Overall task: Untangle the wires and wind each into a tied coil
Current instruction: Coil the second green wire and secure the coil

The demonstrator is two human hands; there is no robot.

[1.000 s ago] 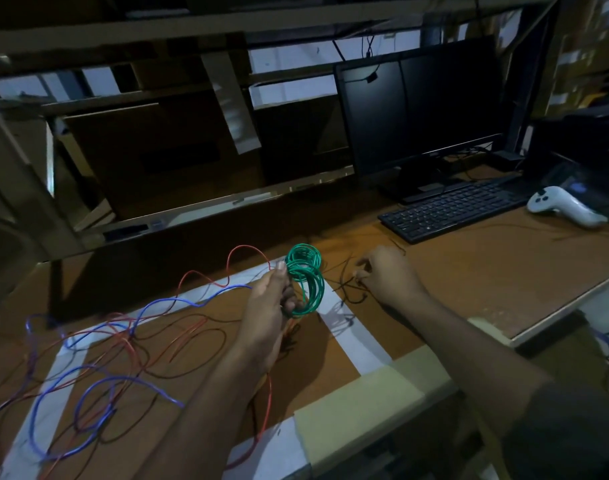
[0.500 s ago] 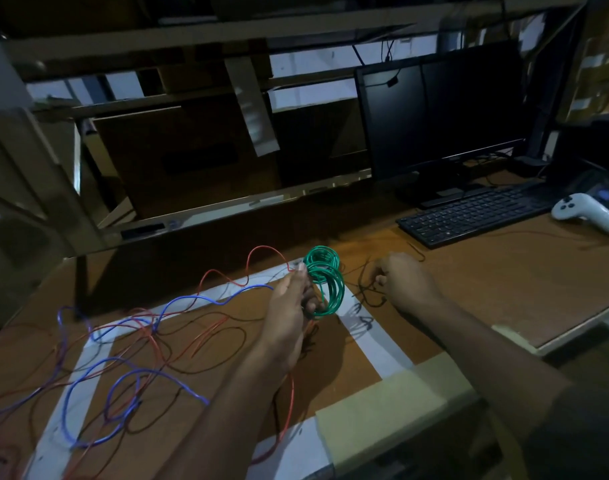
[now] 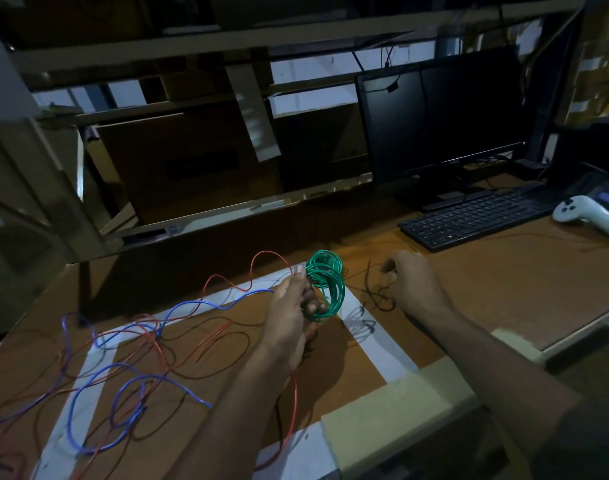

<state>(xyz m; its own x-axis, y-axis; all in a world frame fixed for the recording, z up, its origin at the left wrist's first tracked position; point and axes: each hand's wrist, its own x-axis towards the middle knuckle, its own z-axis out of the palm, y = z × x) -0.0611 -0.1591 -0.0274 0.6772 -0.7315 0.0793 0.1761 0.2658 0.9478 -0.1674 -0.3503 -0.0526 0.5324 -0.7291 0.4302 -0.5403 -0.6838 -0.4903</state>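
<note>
Green coil (image 3: 325, 284) sits in your left hand (image 3: 289, 317), lifted off the desk (image 3: 504, 289) — thumb and fingers curl round its lower loops and pinch them together, while the upper loops fan out above the fingertips. Your right hand (image 3: 412, 284) lies just right of the coil, fingers curled in and pinching a thin dark wire (image 3: 377, 294) that snakes across the desk between hand and coil; how firmly the fingers close on it cannot be told in this light.

Left of the coil, the blue wire (image 3: 123, 375) and the red wire (image 3: 261, 265) lie loose and crossed over one another on the white tape outline (image 3: 372, 337) — neither is wound. One red strand runs down under your left forearm toward the near edge of the desk.

Beyond the coil, to its right, stand a black monitor (image 3: 441, 123) and a black keyboard (image 3: 476, 218). A white controller (image 3: 587, 214) rests further right of the keyboard.
</note>
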